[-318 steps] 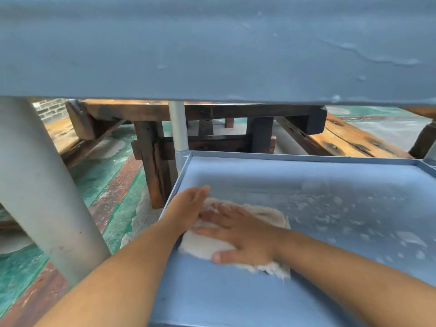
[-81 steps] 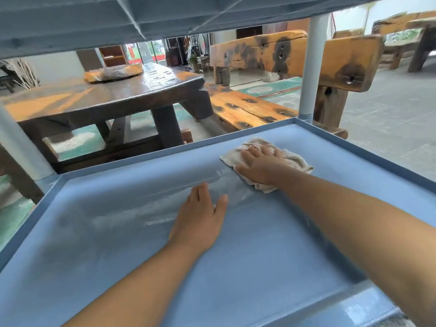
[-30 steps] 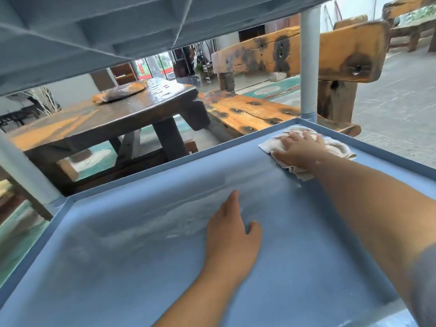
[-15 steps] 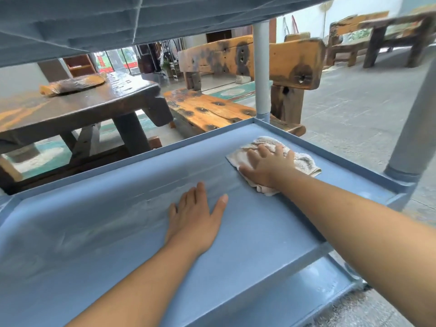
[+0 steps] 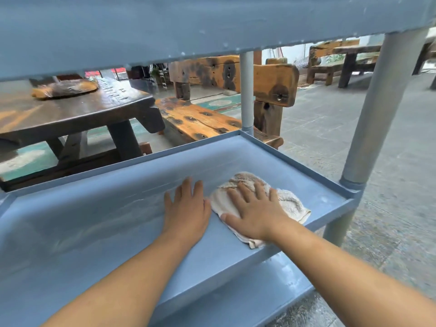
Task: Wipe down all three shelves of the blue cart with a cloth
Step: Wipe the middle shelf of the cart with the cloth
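Reaching under the top shelf (image 5: 165,31), I have both forearms coming in from six o'clock over the near rim of the middle shelf (image 5: 94,232). Below that rim, at about five o'clock, a wet-looking strip of the bottom shelf (image 5: 259,296) shows.

My left hand (image 5: 186,213) lies flat on the bare middle shelf, fingers together and pointing to twelve, holding nothing; I judge it is only bracing me. Just beside it at three o'clock, its edge touching, is the cloth (image 5: 290,204), bunched on the shelf floor near the right rim. My right hand (image 5: 254,213) presses down on the cloth with fingers spread wide, palm flat, not clenched round it.

The cloth's long axis runs roughly from seven to one o'clock, under my right palm, so the right hand is the one to drive it. The shelf stretching toward nine o'clock looks streaked and dull, so I judge the next stroke should sweep that way, and the left hand sits right in that path and would have to lift or slide first.

Farther out at one o'clock stands a grey post (image 5: 246,90) at the shelf's far corner. Beyond it are a wooden bench (image 5: 200,119) and a dark tabletop (image 5: 82,107).
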A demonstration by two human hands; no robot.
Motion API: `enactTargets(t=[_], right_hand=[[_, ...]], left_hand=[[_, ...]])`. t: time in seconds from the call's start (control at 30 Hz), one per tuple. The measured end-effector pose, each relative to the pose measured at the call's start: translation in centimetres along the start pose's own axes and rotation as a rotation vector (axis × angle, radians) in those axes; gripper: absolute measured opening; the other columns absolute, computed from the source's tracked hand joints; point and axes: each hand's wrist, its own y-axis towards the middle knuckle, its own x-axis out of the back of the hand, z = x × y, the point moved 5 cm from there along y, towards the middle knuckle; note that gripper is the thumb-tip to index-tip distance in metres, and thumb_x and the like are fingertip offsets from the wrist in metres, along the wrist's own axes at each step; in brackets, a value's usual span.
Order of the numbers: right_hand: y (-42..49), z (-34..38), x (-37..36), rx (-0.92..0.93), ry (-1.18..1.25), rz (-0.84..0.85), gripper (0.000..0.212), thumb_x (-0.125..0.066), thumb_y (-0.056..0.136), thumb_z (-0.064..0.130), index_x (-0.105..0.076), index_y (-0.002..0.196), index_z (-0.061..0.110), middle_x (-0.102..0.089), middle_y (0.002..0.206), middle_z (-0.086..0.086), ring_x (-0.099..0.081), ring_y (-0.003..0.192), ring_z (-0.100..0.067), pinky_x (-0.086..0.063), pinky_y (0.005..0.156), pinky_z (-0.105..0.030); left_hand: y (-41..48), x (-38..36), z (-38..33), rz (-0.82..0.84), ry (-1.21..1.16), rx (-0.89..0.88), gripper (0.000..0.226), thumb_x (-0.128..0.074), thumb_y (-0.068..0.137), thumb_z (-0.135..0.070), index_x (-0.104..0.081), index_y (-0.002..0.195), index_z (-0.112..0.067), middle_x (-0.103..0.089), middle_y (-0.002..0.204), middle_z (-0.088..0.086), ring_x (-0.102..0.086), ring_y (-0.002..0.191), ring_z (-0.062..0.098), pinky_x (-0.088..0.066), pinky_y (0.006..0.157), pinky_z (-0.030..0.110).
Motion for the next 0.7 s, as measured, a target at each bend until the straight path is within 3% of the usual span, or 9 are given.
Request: enactTargets(t=[0.1, 0.2, 0.47, 0.7], right_hand=[[-1.2, 1.3, -0.4, -0.032, 0.023, -0.036, 0.08, -0.014, 0.09, 0.076, 0.002, 0.158, 0.036, 0.007, 0.168, 0.004, 0.013, 0.153, -0.035, 0.008, 0.118, -0.061], [-1.7, 3.3, -1.2, -0.02, 0.043, -0.067, 0.081, -0.009, 0.087, 0.075, 0.0, 0.158, 0.036, 0.006, 0.168, 0.003, 0.012, 0.152, -0.036, 0.01, 0.117, -0.062], [3.2, 2.1, -0.4, 0.174, 0.055, -0.047, 0.079, -0.022, 0.085, 0.082, -0.011, 0.155, 0.046, -0.002, 0.167, 0.015, 0.003, 0.154, -0.023, 0.003, 0.118, -0.058], [11.2, -2.3, 0.7, 0.121, 0.026, -0.06, 0.087, -0.019, 0.077, 0.088, -0.013, 0.154, 0.048, -0.004, 0.167, 0.017, -0.002, 0.155, -0.026, -0.002, 0.118, -0.059]], left_hand=[[-0.6, 0.0, -0.9, -0.03, -0.314, 0.151, 0.054, -0.049, 0.09, -0.019, -0.034, 0.141, -0.01, -0.03, 0.148, 0.015, -0.041, 0.132, 0.035, -0.038, 0.105, 0.045], [-1.2, -0.3, -0.8, -0.058, -0.54, 0.323, 0.048, -0.05, 0.091, -0.019, -0.039, 0.136, -0.008, -0.039, 0.142, 0.017, -0.048, 0.126, 0.037, -0.041, 0.103, 0.043], [-1.0, -0.8, 1.2, 0.009, -0.496, 0.263, 0.06, -0.05, 0.095, -0.031, -0.031, 0.147, -0.008, -0.034, 0.152, 0.015, -0.038, 0.137, 0.033, -0.032, 0.112, 0.04], [-0.2, -1.7, -0.1, 0.089, -0.247, 0.135, 0.064, -0.039, 0.098, -0.042, -0.021, 0.15, -0.009, -0.034, 0.152, 0.017, -0.03, 0.142, 0.031, -0.021, 0.117, 0.044]])
